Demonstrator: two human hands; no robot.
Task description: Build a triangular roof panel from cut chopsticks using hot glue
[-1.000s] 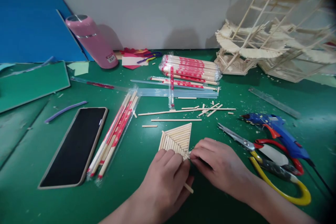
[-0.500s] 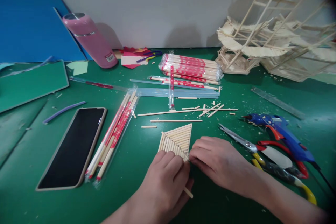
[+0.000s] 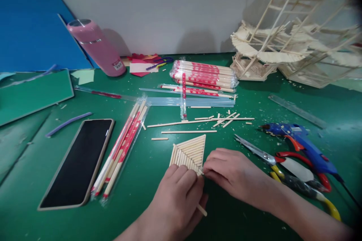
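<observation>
A small panel of glued wooden sticks [image 3: 193, 151], laid in slanting rows that meet along a diagonal seam, lies on the green table in front of me. My left hand [image 3: 181, 192] is closed over its near left part, and a stick end [image 3: 201, 210] pokes out below that hand. At the panel's right corner, my right hand [image 3: 226, 173] has its fingers pinched together; its fingertips touch the edge, and whatever sits between them is too small to make out. Loose sticks [image 3: 189, 132] and cut pieces lie just beyond the panel.
Scissors [image 3: 254, 147], yellow-handled pliers [image 3: 299, 184] and a blue glue gun [image 3: 302, 139] lie right. A phone [image 3: 76, 162] and wrapped chopsticks [image 3: 124, 150] are left. Behind stand a pink bottle [image 3: 97, 47], a chopstick pack [image 3: 203, 73], glue sticks [image 3: 192, 101] and a stick-built model [image 3: 283, 52].
The view has shifted slightly, so the table's things sit a little lower and further left. Both hands keep nearly the same pose at the panel.
</observation>
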